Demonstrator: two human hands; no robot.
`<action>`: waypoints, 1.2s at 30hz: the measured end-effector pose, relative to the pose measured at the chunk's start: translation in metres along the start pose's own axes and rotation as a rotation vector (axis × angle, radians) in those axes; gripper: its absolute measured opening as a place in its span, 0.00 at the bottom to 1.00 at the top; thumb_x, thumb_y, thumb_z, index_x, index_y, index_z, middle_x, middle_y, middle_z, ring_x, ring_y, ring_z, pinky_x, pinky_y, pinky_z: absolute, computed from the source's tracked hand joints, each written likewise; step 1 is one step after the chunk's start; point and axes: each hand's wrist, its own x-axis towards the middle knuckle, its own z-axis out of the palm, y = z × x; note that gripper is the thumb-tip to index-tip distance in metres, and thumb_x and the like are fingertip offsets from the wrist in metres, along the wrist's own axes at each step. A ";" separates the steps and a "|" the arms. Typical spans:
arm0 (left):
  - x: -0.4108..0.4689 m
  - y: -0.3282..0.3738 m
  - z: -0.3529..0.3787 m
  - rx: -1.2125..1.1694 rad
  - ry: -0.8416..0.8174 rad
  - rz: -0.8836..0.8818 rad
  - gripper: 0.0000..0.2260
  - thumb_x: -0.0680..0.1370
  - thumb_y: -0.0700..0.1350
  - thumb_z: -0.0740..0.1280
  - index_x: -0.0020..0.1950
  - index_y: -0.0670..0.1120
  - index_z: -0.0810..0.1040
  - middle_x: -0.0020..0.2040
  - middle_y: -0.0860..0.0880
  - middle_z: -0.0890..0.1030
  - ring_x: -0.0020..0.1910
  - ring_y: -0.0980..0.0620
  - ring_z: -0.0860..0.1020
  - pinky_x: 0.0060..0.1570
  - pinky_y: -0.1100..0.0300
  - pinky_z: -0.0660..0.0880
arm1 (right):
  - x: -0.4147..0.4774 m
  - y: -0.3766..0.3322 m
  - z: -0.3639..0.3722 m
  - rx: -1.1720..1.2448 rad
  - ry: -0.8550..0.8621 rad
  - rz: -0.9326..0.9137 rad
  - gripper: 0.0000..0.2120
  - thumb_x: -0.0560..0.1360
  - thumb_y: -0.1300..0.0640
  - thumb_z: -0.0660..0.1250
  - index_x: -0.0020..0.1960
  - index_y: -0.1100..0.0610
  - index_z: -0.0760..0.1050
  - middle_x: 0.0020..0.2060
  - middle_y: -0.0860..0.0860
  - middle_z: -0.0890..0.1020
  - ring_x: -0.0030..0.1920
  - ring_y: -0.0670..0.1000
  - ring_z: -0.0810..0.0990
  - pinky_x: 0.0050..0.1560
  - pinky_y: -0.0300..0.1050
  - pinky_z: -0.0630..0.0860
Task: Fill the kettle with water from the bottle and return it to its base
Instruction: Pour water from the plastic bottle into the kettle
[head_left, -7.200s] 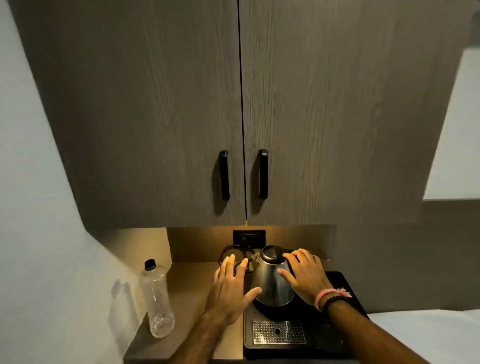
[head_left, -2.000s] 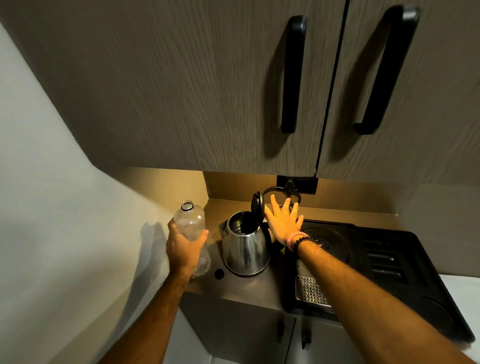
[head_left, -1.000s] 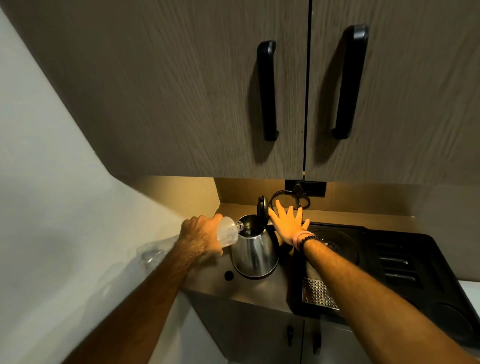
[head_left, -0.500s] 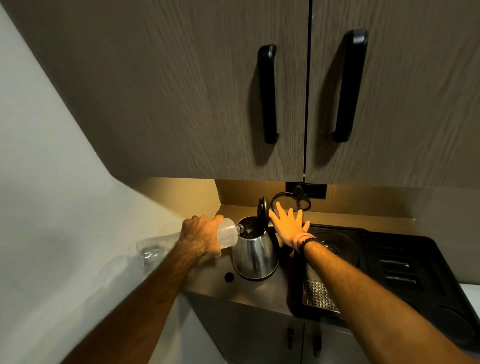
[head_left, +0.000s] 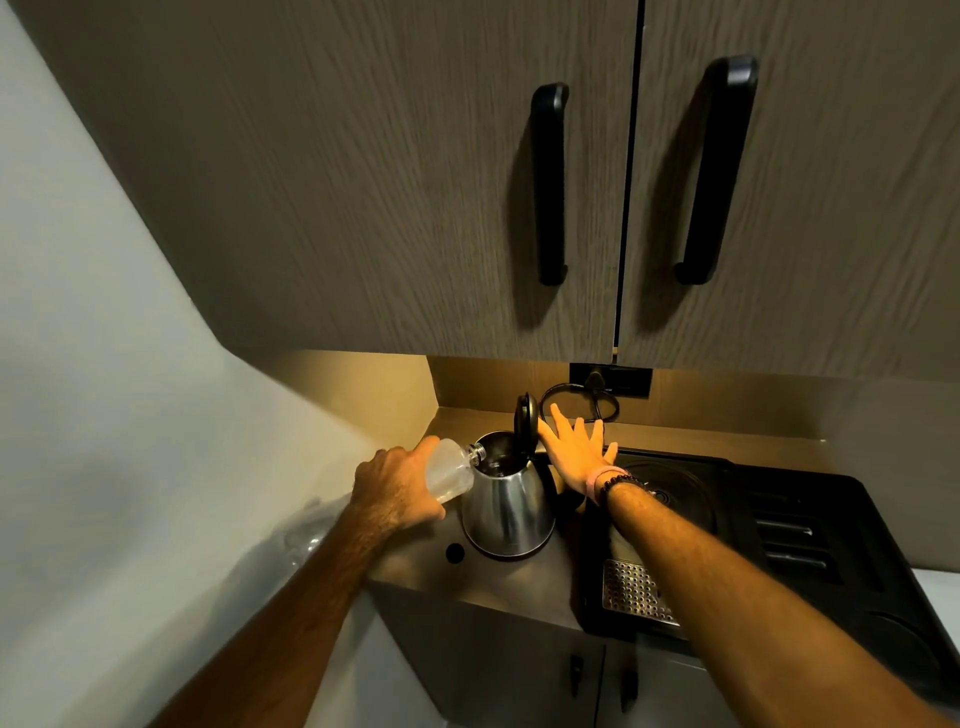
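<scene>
A steel kettle stands on the counter, left of its round black base, with its black lid flipped upright. My left hand grips a clear plastic bottle, tipped almost level, its uncapped mouth over the kettle's opening. My right hand is spread flat with fingers apart just right of the lid, its fingertips against the lid's back. The bottle's lower half is hidden behind my left forearm.
The base sits in a black tray with a metal drip grid. A small black bottle cap lies on the counter in front of the kettle. A cord and wall socket are behind. Cupboard doors with black handles hang low overhead.
Since 2 s ago my left hand has tipped the bottle from upright down to the kettle's mouth. Over the last second both hands and the kettle have held almost still.
</scene>
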 end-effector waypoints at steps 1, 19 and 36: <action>0.000 -0.002 0.004 -0.064 0.005 -0.023 0.46 0.59 0.63 0.76 0.71 0.58 0.57 0.60 0.48 0.78 0.55 0.45 0.78 0.52 0.49 0.78 | 0.000 0.000 0.000 0.000 -0.002 0.000 0.37 0.77 0.28 0.47 0.81 0.41 0.42 0.82 0.60 0.46 0.79 0.65 0.36 0.74 0.73 0.35; 0.017 -0.026 0.055 -0.841 0.426 -0.409 0.45 0.58 0.60 0.82 0.69 0.48 0.66 0.59 0.44 0.78 0.56 0.41 0.79 0.53 0.50 0.76 | 0.005 0.008 0.003 0.069 0.006 -0.007 0.47 0.66 0.20 0.43 0.80 0.39 0.43 0.82 0.58 0.48 0.80 0.65 0.37 0.73 0.73 0.35; -0.037 -0.005 0.129 -0.718 0.396 -0.470 0.22 0.63 0.56 0.81 0.47 0.49 0.74 0.43 0.48 0.80 0.42 0.45 0.79 0.44 0.48 0.79 | 0.006 0.007 0.004 0.040 0.003 -0.012 0.44 0.69 0.22 0.43 0.80 0.39 0.43 0.82 0.56 0.49 0.80 0.65 0.37 0.73 0.74 0.36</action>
